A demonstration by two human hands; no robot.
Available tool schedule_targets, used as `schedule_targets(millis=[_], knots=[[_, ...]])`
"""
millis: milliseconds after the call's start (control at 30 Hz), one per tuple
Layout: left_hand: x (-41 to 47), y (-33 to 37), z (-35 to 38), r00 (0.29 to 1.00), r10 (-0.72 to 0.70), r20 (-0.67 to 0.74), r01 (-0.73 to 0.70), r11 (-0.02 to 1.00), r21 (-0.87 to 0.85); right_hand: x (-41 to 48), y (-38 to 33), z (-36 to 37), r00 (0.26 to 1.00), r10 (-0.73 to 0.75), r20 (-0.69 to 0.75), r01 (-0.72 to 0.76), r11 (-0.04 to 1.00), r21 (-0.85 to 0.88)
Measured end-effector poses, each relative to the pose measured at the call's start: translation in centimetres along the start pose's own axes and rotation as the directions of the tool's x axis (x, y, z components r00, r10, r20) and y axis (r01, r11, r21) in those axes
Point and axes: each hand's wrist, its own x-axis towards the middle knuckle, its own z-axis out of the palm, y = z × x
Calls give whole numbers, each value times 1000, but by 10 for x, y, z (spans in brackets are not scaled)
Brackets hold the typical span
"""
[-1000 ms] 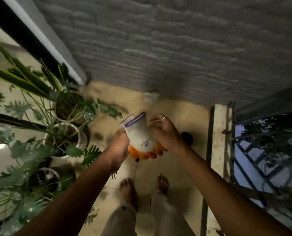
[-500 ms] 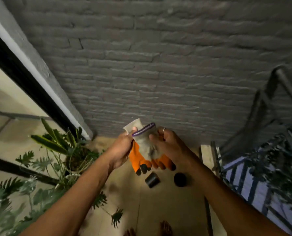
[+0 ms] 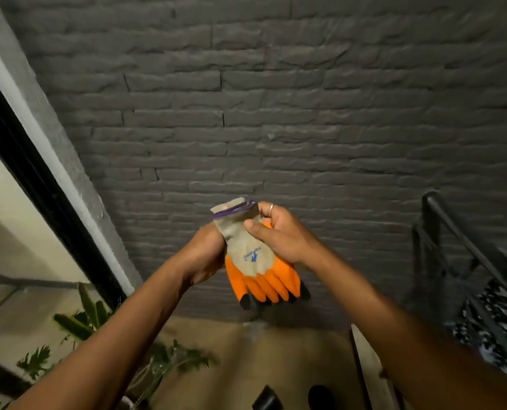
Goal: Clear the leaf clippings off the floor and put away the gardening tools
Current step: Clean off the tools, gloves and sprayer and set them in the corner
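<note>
A stacked pair of gardening gloves (image 3: 253, 258) hangs in front of the grey brick wall, with beige backs, purple cuff trim and orange fingers tipped in black. My right hand (image 3: 279, 235) grips the cuff end from the right, thumb across the beige back. My left hand (image 3: 203, 255) holds the gloves from the left, its fingers hidden behind them. The orange fingers point down.
A grey brick wall (image 3: 305, 113) fills the view ahead. Potted plants (image 3: 83, 327) stand at the lower left beside a dark door frame (image 3: 39, 179). A metal railing (image 3: 465, 261) runs along the right. Two small dark round things (image 3: 320, 398) lie on the tan floor (image 3: 276, 350).
The view has tilted up from the floor to the wall. Both hands have lifted the gloves higher, and my feet have dropped out of view.
</note>
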Motion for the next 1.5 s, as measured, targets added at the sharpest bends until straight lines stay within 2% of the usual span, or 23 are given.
schedule_targets(millis=[133,267,367,467,633,700,867,1033,1100,1233,1333,1500], knots=[[-1,30,-11,999,29,37,-30,999,22,13,-20,5,1000,-3,-5,3,992,126],[0,50,-32,998,33,48,-34,999,31,28,-45,15,996,-65,-67,68,997,40],[-4,63,-40,998,70,2,-70,994,79,35,-59,26,990,-92,-110,92,996,-6],[0,72,-48,987,142,-77,-129,980,150,40,-69,35,990,-103,-98,105,994,16],[1,85,-50,980,168,-105,-158,983,98,46,-85,37,992,-91,-84,96,994,53],[-1,91,-44,978,198,-62,-192,977,92,44,-91,35,993,-78,-86,80,997,21],[-9,105,-31,944,266,195,-274,962,13,40,-101,27,973,-137,-187,112,984,-136],[-8,101,-28,859,331,391,-409,903,133,35,-99,14,922,-223,-317,84,913,-400],[-3,97,-31,854,317,412,-415,893,174,30,-100,9,890,-250,-381,45,880,-472],[3,92,-33,890,326,320,-405,887,222,28,-99,-1,860,-282,-425,22,853,-521],[1,93,-30,916,310,256,-371,897,239,27,-96,-6,880,-252,-403,35,879,-475],[-6,96,-23,941,278,193,-300,949,97,30,-88,2,902,-164,-399,-25,904,-427]])
